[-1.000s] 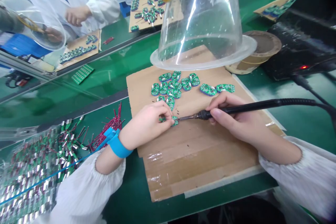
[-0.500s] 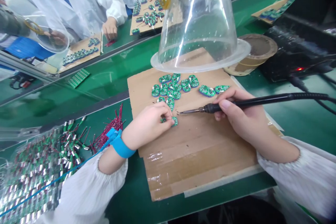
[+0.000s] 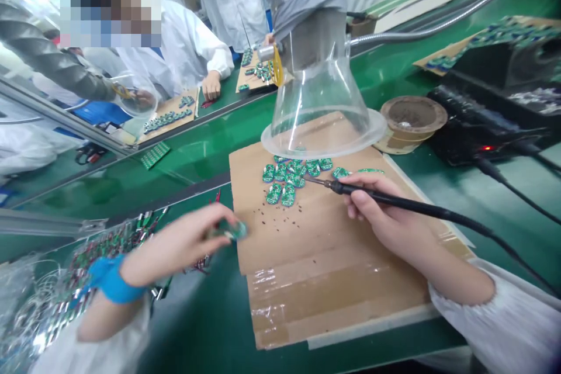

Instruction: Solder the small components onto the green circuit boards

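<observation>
Swung left, left fingers (image 3: 214, 217) pinch a board (image 3: 234, 231) near bagged boards (image 3: 87, 269); right fingers (image 3: 359, 201) grip a soldering iron (image 3: 394, 199).

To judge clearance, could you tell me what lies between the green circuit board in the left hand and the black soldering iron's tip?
The head view shows green circuit boards and dark specks on cardboard.

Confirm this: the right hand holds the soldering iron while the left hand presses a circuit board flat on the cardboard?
No. The head view shows the left hand holding a green circuit board raised at the edge of the cardboard, not pressed on it. The right hand does hold the soldering iron.
</observation>
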`<state>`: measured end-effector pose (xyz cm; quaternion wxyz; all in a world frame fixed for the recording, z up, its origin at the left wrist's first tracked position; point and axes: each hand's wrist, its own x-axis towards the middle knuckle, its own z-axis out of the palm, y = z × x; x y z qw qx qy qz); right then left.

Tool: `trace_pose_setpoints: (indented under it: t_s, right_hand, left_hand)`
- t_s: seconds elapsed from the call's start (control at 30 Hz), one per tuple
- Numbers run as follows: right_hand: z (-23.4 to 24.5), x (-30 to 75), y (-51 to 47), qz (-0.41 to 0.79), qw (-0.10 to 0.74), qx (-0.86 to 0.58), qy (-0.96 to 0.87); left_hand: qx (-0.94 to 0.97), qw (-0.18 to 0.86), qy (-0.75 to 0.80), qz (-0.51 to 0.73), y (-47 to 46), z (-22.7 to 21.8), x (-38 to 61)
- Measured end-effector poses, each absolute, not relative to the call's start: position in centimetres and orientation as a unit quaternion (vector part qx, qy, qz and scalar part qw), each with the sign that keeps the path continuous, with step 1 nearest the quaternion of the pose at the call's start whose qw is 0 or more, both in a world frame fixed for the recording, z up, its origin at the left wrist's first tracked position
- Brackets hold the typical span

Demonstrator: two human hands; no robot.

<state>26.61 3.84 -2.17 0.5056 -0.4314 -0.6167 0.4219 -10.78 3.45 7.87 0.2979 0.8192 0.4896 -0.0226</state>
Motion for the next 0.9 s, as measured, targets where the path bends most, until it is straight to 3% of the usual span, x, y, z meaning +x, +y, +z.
trace_pose_setpoints:
  t_s: [0.1, 0.17, 0.33, 0.43, 0.7, 0.9]
  right_hand:
    - [-2.1, 26.5, 3.7, 0.424, 0.500, -0.423, -0.626]
    - [-2.4, 26.5, 3.6, 0.430, 0.492, -0.422, -0.628]
    - [-3.5, 26.5, 3.7, 0.421, 0.475, -0.434, -0.640]
    - [-3.9, 26.6, 3.8, 0.399, 0.463, -0.451, -0.651]
    - [-3.0, 26.1, 3.8, 0.273, 0.394, -0.377, -0.793]
    - [-2.1, 23.7, 1.8, 0.285, 0.309, -0.306, -0.854]
  left_hand:
    - [0.749, 0.033, 0.658, 0.063, 5.2, 9.7, -15.5]
    - [0.742, -0.055, 0.662, 0.093, 6.1, 9.2, -15.9]
    - [0.851, 0.085, 0.513, 0.074, 6.4, 3.6, -7.8]
    - [0.843, 0.130, 0.510, 0.111, 5.5, 0.9, -3.3]
    - [0.877, 0.172, 0.430, 0.125, 2.2, 0.1, -2.8]
    - [0.733, 0.070, 0.645, 0.204, 2.1, 0.3, -11.9]
